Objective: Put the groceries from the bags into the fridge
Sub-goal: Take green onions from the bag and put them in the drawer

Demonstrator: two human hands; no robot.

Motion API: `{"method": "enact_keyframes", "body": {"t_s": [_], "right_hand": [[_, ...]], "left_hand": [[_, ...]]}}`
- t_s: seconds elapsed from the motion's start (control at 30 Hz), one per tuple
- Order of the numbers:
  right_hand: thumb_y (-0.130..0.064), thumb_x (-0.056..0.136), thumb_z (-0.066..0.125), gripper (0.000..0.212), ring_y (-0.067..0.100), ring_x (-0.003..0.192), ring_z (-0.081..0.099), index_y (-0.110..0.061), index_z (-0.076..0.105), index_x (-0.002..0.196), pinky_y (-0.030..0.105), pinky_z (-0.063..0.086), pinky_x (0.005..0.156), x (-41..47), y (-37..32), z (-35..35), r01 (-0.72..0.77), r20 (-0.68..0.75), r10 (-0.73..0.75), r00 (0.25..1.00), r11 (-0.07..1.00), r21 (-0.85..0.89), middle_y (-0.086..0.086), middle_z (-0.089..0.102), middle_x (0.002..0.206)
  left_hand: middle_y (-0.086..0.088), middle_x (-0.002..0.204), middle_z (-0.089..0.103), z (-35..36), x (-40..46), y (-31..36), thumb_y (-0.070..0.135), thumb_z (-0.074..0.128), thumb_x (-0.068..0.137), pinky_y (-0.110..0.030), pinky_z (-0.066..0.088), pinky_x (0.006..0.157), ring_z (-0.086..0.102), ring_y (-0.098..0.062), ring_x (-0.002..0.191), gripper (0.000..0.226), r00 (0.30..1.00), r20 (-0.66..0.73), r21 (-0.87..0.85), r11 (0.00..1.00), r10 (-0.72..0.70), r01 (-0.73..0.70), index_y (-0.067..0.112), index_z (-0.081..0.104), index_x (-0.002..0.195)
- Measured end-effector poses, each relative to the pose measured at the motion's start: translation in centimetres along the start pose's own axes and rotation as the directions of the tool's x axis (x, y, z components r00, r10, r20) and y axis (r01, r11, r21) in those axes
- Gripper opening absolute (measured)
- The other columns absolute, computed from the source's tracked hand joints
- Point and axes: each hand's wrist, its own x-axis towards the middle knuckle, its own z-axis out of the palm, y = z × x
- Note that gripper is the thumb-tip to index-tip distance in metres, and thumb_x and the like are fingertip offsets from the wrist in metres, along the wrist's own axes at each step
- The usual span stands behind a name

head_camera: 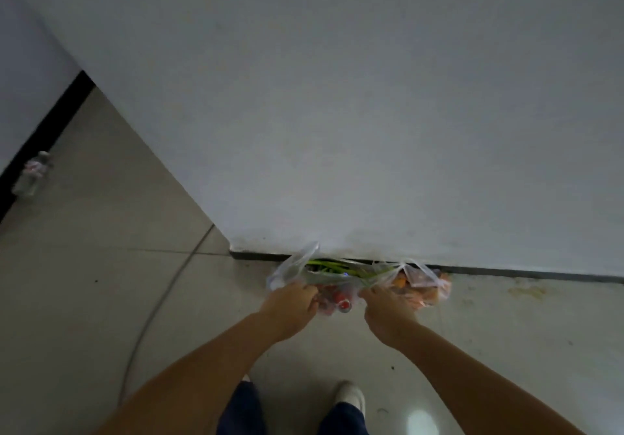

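**Plastic bags gripped at the foot of the wall**

White wall (337,96) fills your view above the tiled floor (101,265). Clear grocery bags (429,286) sit on the floor against it, holding green stalks (324,265) and red produce (337,297). Your left hand (290,306) and right hand (388,309) each clutch bag plastic. A bottle (32,174) stands far left.

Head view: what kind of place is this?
Likely indoors at home, maybe by a kitchen: pale tiled floor, white wall with dark skirting, clear grocery bags on the floor against it. No fridge visible.
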Motion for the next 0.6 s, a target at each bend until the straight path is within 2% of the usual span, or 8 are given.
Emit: {"method": "enact_keyframes", "body": {"t_s": [0.07,0.13,0.2,0.3,0.4,0.47,0.53,0.6], "right_hand": [[-0.014,0.091,0.048,0.041,0.026,0.127,0.047,-0.020,0.048,0.132,0.035,0.043,0.095,5.5,0.3,3.1,0.005,-0.015,-0.005,1.000,1.000,0.014,0.005,0.045,0.139],[-0.011,0.086,0.055,0.041,0.027,0.122,0.051,-0.018,0.053,0.127,0.036,0.047,0.089,11.2,1.1,6.9,0.009,-0.063,-0.006,0.998,0.999,0.048,0.005,0.051,0.133],[-0.011,0.086,0.054,0.048,0.025,0.125,0.050,-0.024,0.051,0.132,0.036,0.047,0.092,16.4,1.9,10.6,0.037,-0.124,-0.027,0.992,0.996,0.084,0.002,0.051,0.136],[-0.019,0.092,0.048,0.054,0.023,0.129,0.046,-0.031,0.037,0.144,0.035,0.044,0.098,22.9,2.1,16.3,0.176,-0.203,-0.161,0.966,0.983,0.059,-0.004,0.044,0.146],[-0.038,0.098,0.040,0.048,0.029,0.119,0.054,-0.025,0.033,0.144,0.038,0.048,0.089,28.2,2.0,21.1,0.307,-0.131,-0.316,0.940,0.948,-0.085,0.002,0.050,0.138],[-0.043,0.099,0.035,0.041,0.029,0.107,0.060,-0.023,0.042,0.134,0.039,0.051,0.080,30.7,2.3,23.1,0.394,-0.039,-0.420,0.907,0.876,-0.277,0.004,0.058,0.124],[-0.033,0.101,0.034,0.030,0.026,0.100,0.061,-0.021,0.049,0.124,0.036,0.050,0.073,31.2,2.4,24.1,0.448,0.023,-0.477,0.878,0.806,-0.387,0.003,0.061,0.115],[-0.021,0.100,0.037,0.027,0.023,0.098,0.061,-0.022,0.051,0.123,0.032,0.046,0.067,29.7,1.8,24.3,0.473,0.103,-0.475,0.874,0.782,-0.405,0.000,0.062,0.111]], "left_hand": [[-0.010,0.124,0.055,4.2,5.6,-2.7,0.027,0.033,0.100,-0.037,0.045,0.094,0.053,-0.025,0.113,0.032,0.997,-0.020,0.085,0.994,0.074,-0.072,0.010,0.054,0.117],[-0.009,0.113,0.062,8.3,11.1,-5.2,0.020,0.043,0.095,-0.036,0.047,0.092,0.058,-0.026,0.107,0.026,0.971,-0.077,0.201,0.958,0.225,-0.206,0.009,0.060,0.111],[-0.005,0.093,0.069,12.0,15.7,-7.7,0.017,0.057,0.081,-0.033,0.051,0.085,0.066,-0.022,0.088,0.017,0.892,-0.142,0.356,0.863,0.428,-0.358,0.012,0.067,0.094],[0.001,0.075,0.069,16.3,21.0,-11.7,0.026,0.054,0.078,-0.033,0.049,0.089,0.065,-0.017,0.071,0.017,0.784,-0.103,0.591,0.672,0.612,-0.447,0.017,0.068,0.078],[0.001,0.056,0.063,19.2,25.0,-17.1,0.038,0.044,0.083,-0.036,0.045,0.096,0.061,-0.019,0.053,0.032,0.730,-0.021,0.711,0.524,0.683,-0.470,0.017,0.062,0.067],[0.000,0.051,0.059,20.7,26.3,-20.9,0.026,0.044,0.084,-0.037,0.048,0.095,0.058,-0.021,0.049,0.024,0.666,0.030,0.756,0.419,0.746,-0.503,0.016,0.057,0.066],[-0.001,0.050,0.057,21.0,25.5,-23.6,0.012,0.061,0.075,-0.033,0.053,0.082,0.057,-0.023,0.049,0.012,0.654,0.076,0.728,0.406,0.753,-0.552,0.016,0.057,0.065],[-0.002,0.050,0.057,20.6,24.2,-25.4,0.007,0.073,0.066,-0.031,0.053,0.071,0.056,-0.022,0.049,0.015,0.694,0.107,0.710,0.434,0.712,-0.554,0.016,0.063,0.072]]}}
